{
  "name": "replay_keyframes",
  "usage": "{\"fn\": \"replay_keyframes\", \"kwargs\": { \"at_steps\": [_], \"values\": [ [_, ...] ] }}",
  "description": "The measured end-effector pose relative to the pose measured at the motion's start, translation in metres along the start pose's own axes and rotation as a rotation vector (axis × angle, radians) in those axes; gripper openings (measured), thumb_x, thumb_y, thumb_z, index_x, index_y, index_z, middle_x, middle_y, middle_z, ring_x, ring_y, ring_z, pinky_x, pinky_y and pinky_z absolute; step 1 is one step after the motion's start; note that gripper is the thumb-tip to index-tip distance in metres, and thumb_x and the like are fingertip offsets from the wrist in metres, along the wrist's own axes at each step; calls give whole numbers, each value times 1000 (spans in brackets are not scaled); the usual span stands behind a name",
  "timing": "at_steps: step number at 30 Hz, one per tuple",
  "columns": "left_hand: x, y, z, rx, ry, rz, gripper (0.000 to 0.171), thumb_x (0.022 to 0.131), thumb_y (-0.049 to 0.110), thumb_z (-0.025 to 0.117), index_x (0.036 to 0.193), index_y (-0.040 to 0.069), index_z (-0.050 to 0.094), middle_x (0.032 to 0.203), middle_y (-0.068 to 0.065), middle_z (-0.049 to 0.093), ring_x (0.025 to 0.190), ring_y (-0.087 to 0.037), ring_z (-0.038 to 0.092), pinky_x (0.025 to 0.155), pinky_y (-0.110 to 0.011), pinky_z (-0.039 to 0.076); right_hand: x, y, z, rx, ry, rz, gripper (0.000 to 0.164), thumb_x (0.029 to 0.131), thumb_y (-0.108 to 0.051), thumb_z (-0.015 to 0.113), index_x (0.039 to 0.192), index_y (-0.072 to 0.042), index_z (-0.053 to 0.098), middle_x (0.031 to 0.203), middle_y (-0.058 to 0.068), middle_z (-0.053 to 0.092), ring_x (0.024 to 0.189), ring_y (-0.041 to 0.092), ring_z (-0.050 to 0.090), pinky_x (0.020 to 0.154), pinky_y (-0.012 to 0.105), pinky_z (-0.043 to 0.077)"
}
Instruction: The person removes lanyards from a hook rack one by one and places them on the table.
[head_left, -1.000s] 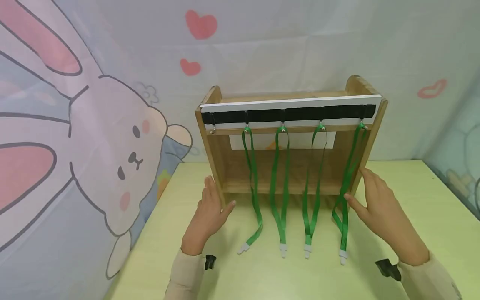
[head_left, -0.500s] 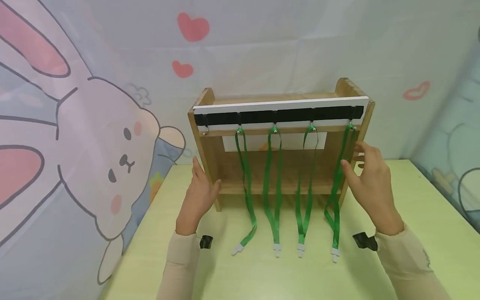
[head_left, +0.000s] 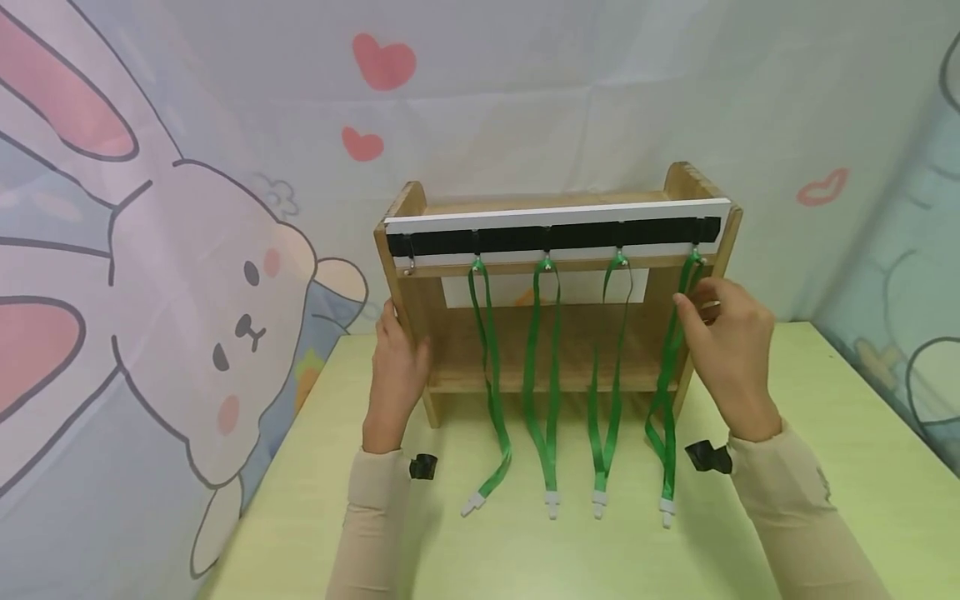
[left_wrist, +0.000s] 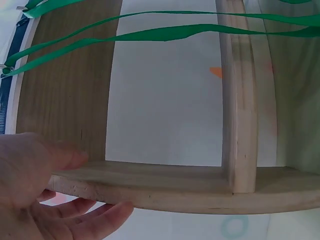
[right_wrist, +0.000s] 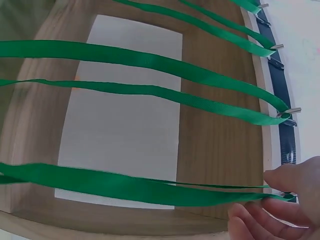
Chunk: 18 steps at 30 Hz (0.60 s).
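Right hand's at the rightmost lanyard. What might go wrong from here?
The rightmost lanyard crosses over itself lower down, so it might tangle. A hard tug by the right hand could loosen the black band above it. The wooden shelf may shift if the left hand, gripping its left side, slips.

Satiny green cloth lanyards [right_wrist: 150,60] are gleaming against a smooth, grained wooden shelf [head_left: 512,342], while shiny metal hooks [right_wrist: 295,110] are glinting and plastic clips [head_left: 552,502] are showing smooth.
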<state>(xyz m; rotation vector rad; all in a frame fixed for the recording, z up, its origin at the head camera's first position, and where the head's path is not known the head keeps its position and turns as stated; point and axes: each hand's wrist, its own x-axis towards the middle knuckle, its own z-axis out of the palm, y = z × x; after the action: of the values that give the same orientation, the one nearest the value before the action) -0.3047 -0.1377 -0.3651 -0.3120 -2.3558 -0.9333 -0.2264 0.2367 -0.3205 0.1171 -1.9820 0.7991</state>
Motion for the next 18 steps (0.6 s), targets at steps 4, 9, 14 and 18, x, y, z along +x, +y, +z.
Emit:
{"fn": "replay_keyframes", "kwargs": {
  "at_steps": [4,9,14,18],
  "values": [
    [2,-2,4,15,48,9,66,96,0,62,148,-12,24,137,-38,43,112,-54,57,88,-62,53,5,0,2,-37,-1,-3,15,93,-7,73,91,8,70,84,23,70,68,38,68,62,21,40],
    [3,-5,7,5,57,13,63,96,-2,62,148,-11,26,136,-38,43,113,-54,57,87,-62,53,9,0,5,-72,-1,-3,18,92,-7,72,83,8,69,76,24,70,65,39,67,60,42,44],
    [0,-9,8,-32,66,24,61,97,-4,61,148,-10,27,128,-35,47,110,-49,58,86,-57,54,12,-1,5,-86,0,16,18,93,-6,69,82,8,69,76,24,70,65,39,68,59,45,46],
    [-4,-14,12,-31,84,34,60,97,-6,61,148,-9,29,123,-33,49,108,-45,59,85,-54,56,13,-3,3,-90,4,19,18,93,-7,68,83,7,70,77,23,71,65,38,68,59,35,43]
  ]
}}
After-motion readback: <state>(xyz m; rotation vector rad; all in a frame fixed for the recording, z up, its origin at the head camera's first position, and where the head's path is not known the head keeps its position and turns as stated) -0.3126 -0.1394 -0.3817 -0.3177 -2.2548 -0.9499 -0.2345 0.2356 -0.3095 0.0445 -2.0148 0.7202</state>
